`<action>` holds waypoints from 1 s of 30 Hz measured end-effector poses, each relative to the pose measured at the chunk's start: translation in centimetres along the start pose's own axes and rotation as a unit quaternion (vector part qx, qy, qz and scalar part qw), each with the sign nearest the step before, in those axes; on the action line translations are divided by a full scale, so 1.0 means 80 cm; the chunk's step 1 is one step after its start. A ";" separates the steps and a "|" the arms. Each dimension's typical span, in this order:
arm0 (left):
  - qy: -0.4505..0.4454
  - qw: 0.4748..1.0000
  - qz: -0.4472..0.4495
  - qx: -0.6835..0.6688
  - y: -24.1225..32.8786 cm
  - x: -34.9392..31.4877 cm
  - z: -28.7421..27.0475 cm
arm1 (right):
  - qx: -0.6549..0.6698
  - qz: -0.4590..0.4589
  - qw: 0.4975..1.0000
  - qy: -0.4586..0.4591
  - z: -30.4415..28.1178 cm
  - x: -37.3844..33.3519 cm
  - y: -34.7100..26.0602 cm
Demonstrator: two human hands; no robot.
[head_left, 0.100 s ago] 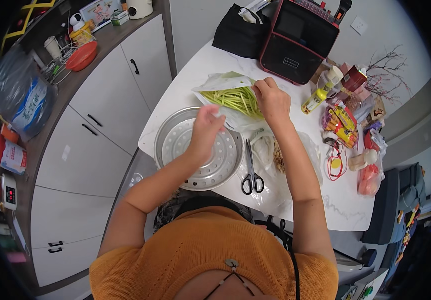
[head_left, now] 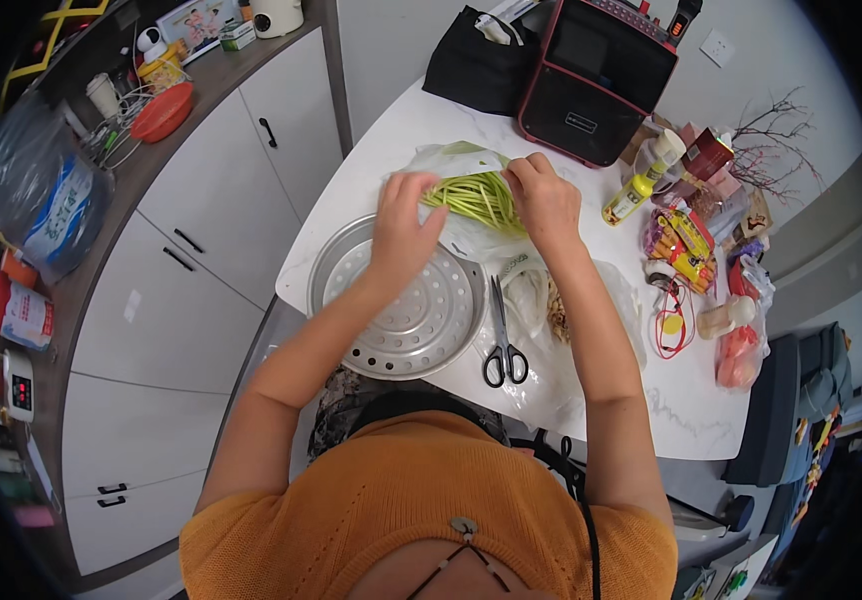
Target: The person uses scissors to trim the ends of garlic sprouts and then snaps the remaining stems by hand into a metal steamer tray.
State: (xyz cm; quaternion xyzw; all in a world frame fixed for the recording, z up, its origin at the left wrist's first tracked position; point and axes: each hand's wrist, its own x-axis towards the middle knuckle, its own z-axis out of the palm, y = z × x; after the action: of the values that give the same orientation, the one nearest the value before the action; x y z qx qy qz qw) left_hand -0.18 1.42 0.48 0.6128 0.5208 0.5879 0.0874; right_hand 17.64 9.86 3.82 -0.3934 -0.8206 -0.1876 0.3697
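Observation:
A thin whitish plastic bag (head_left: 456, 158) lies on the table with its mouth spread, full of long green vegetable stems (head_left: 479, 200). My right hand (head_left: 543, 200) pinches the bag's right edge between thumb and fingers. At the opposite edge is my left hand (head_left: 406, 235), its fingers curved and its thumb apart from them; it reaches over a round metal steamer tray (head_left: 421, 325) with holes. Black-handled scissors (head_left: 502, 345) lie between the tray and my right forearm, points away from me. Beside them a clear bag holds small brownish pieces (head_left: 557, 312).
A black and red speaker (head_left: 596, 80) and a black cloth bag (head_left: 481, 65) stand at the table's far end. Along the right side are a yellow bottle (head_left: 631, 198), snack packets (head_left: 681, 250) and a red cord (head_left: 673, 325). A curved cabinet (head_left: 181, 270) runs along the left.
My left hand has moved up and slightly left, from over the steamer tray's far rim to the bag's left edge. My right hand stays on the bag.

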 end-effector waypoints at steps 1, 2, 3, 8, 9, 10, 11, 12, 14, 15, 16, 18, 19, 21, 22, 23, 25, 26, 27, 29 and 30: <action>0.014 0.992 0.077 0.098 -0.006 0.012 -0.003 | 0.002 0.004 1.000 -0.002 0.002 -0.003 -0.001; 0.028 0.968 0.154 0.195 -0.011 0.021 -0.005 | 0.005 0.007 1.000 -0.003 0.003 -0.006 -0.003; 0.014 0.965 0.166 0.200 -0.020 0.028 -0.006 | 0.007 0.011 1.000 -0.004 0.004 -0.006 -0.005; -0.026 0.967 0.186 0.172 -0.055 0.049 0.012 | -0.003 0.023 1.000 -0.007 0.002 -0.011 -0.001; -0.024 0.968 0.186 0.164 -0.053 0.056 0.015 | 0.003 0.029 1.000 -0.001 0.000 -0.010 -0.001; -0.022 0.970 0.186 0.156 -0.050 0.064 0.017 | 0.009 0.035 0.999 0.004 -0.004 -0.009 -0.002; -0.020 0.971 0.186 0.149 -0.048 0.070 0.020 | 0.016 0.040 0.999 0.010 -0.006 -0.009 -0.003; -0.023 0.973 0.179 0.145 -0.049 0.076 0.023 | 0.038 0.026 0.999 0.023 -0.007 -0.011 -0.007; -0.028 0.976 0.165 0.137 -0.051 0.085 0.028 | 0.081 -0.004 0.995 0.050 -0.008 -0.020 -0.018; -0.027 0.979 0.159 0.128 -0.053 0.089 0.032 | 0.111 -0.015 0.994 0.000 -0.004 -0.029 -0.020; -0.029 0.981 0.153 0.120 -0.054 0.090 0.035 | 0.101 -0.014 0.994 -0.037 0.001 -0.034 -0.024; -0.031 0.983 0.146 0.111 -0.055 0.092 0.038 | 0.080 -0.009 0.991 -0.111 0.016 -0.043 -0.031; -0.030 0.983 0.145 0.111 -0.055 0.092 0.039 | 0.050 -0.010 0.992 -0.113 0.028 -0.045 -0.028; -0.030 0.983 0.146 0.108 -0.055 0.092 0.041 | -0.028 -0.027 0.996 -0.086 0.046 -0.034 -0.021; -0.030 0.983 0.147 0.105 -0.054 0.092 0.042 | -0.066 -0.035 0.995 -0.073 0.054 -0.029 -0.018; -0.029 0.983 0.148 0.102 -0.054 0.091 0.043 | -0.058 -0.027 0.993 -0.100 0.063 -0.027 -0.014; -0.026 0.983 0.151 0.098 -0.055 0.093 0.044 | -0.047 -0.015 0.988 -0.145 0.079 -0.021 -0.007; -0.024 0.983 0.152 0.095 -0.056 0.094 0.045 | -0.043 -0.010 0.985 -0.166 0.085 -0.019 -0.004; -0.024 0.984 0.149 0.091 -0.057 0.095 0.045 | -0.040 -0.008 0.983 -0.182 0.089 -0.016 -0.002; -0.024 0.986 0.143 0.083 -0.061 0.096 0.046 | -0.061 -0.004 0.979 -0.195 0.099 -0.014 0.000; -0.019 0.986 0.144 0.076 -0.062 0.096 0.048 | -0.084 0.000 0.977 -0.194 0.104 -0.016 0.000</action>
State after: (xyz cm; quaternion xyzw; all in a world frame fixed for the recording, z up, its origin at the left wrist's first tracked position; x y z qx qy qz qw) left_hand -1.52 11.23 0.63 0.6976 0.4683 0.5412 -0.0352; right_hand 14.34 14.22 -2.63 -0.4524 -0.8577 -0.1764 0.1693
